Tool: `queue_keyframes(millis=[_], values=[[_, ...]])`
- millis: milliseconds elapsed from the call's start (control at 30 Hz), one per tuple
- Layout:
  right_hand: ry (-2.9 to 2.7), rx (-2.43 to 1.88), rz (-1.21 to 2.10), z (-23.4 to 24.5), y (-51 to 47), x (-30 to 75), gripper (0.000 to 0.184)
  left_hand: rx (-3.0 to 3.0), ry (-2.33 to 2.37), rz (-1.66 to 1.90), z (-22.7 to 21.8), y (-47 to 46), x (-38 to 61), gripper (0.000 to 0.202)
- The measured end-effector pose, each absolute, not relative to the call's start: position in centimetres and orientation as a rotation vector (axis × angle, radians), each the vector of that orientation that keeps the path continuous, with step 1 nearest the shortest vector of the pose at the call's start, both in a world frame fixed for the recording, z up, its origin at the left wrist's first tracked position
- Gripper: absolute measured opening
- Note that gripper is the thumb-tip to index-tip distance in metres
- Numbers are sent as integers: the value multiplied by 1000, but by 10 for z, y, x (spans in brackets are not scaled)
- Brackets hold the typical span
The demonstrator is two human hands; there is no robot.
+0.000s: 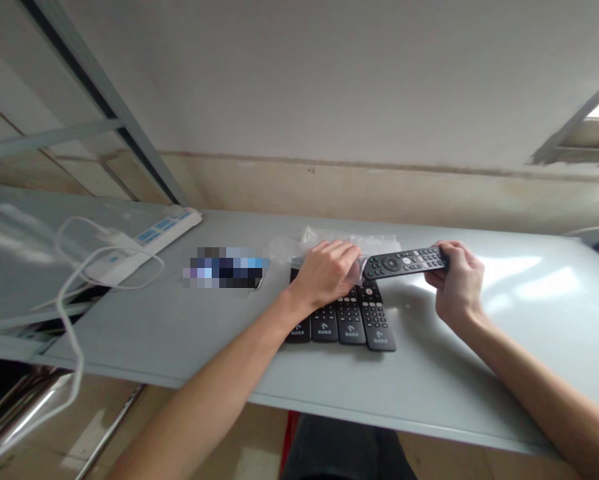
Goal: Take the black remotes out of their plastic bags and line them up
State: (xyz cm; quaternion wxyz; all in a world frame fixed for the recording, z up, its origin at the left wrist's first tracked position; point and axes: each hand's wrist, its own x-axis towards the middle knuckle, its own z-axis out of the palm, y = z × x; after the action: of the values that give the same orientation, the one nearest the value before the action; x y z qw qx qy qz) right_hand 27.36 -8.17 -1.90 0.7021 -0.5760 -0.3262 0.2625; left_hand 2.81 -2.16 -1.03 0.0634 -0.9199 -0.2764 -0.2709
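Observation:
A black remote control (404, 262) is held above the table, its buttons facing up. My right hand (456, 277) grips its right end between thumb and fingers. At the other end, my left hand (329, 270) is closed on a clear plastic bag (362, 268), whose edge meets the remote's left end. Below my left hand, several black remotes (350, 325) lie side by side on the table, their upper parts partly hidden by the hand. More clear plastic bags (379, 241) lie just behind my left hand.
A white power strip (144, 247) with a white cable (62, 307) lies at the left by a metal frame post. A phone-like object (229, 269), blurred out, rests left of the remotes. The grey table (179, 347) backs onto a wall.

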Motion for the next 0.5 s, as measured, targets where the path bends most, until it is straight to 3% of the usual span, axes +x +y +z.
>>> queue_keyframes(millis=[333, 500], values=[[-1201, -1116, 666, -2, -121, 227, 25, -2608, -870, -742, 0, -24, 25, 5], [-1293, -1104, 814, -8, -121, 219, 40, -2665, -595, -686, 4, -37, 31, 19]])
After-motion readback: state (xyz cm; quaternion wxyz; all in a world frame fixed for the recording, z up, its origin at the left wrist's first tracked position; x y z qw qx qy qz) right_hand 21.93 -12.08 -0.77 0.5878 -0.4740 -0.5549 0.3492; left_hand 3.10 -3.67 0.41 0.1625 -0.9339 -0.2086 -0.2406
